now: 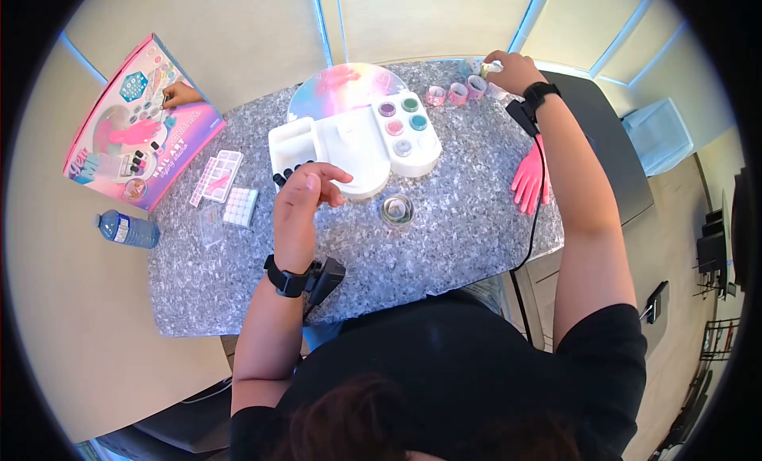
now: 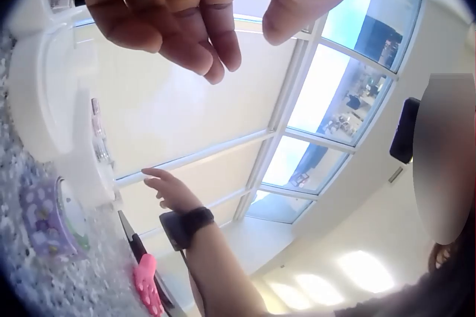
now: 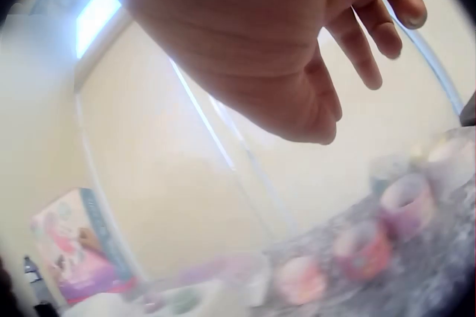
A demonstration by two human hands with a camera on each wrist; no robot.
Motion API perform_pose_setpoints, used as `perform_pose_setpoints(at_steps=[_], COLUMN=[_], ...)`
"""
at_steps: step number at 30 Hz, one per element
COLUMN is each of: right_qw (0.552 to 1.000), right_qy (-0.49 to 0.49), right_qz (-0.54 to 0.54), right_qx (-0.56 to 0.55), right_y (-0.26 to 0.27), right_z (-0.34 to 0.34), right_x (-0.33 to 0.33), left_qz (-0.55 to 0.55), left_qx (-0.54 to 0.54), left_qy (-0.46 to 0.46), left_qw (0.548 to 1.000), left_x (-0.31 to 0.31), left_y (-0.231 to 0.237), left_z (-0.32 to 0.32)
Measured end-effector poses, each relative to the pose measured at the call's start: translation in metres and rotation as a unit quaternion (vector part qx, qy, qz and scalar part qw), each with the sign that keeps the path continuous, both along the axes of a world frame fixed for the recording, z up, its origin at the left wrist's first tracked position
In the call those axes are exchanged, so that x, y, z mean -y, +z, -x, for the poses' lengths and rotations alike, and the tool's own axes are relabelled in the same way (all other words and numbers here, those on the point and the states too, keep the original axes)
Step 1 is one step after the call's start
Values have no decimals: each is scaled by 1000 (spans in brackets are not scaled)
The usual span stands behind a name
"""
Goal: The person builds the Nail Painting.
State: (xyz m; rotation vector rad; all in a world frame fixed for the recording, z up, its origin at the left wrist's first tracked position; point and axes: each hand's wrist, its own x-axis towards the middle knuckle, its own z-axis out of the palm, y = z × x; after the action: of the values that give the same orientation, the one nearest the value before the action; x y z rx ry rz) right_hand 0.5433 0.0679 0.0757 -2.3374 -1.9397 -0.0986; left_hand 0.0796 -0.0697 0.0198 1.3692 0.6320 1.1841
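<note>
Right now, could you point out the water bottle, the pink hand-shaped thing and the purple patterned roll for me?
Water bottle (image 1: pixel 143 233): head view, on its bluish body beside the label.
Pink hand-shaped thing (image 1: pixel 529 173): head view, on its palm area.
Purple patterned roll (image 2: pixel 43 220): left wrist view, on its outer side.

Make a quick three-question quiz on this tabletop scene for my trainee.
1. How many small, round, variously coloured pots sit in the right-hand end of the white plastic tray?
2. True or false: in the head view, the pink hand-shaped item lies to the right of the tray.
3. Which of the person's hands is nearer the pink, patterned, ring-shaped rolls?

Key: 1. Five. 2. True. 3. The right hand.
</note>
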Motion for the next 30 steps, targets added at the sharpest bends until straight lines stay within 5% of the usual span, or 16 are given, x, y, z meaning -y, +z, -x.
perform_pose_setpoints(at_steps=[9,15,19,23,27,30], right_qw=[991,991,997,937,910,919], right_qy=[-62,-97,29,241,372,366], right_qz=[88,96,-43,-184,-115,-25], right_qx=[77,-11,-52,-172,-141,-145], right_y=[-32,-66,-44,33,40,13], right_z=[11,-12,-3,78,133,147], right_x=[-40,-77,-59,40,140,191], left_qz=[-28,-15,-26,-34,11,54], left_qx=[61,64,60,46,-49,-126], left_qy=[10,31,12,-4,18,-28], left_qw=[998,997,998,998,999,990], left_x=[1,2,2,2,5,2], left_y=[-7,-5,-7,-6,2,-4], left_z=[4,2,5,4,-1,-4])
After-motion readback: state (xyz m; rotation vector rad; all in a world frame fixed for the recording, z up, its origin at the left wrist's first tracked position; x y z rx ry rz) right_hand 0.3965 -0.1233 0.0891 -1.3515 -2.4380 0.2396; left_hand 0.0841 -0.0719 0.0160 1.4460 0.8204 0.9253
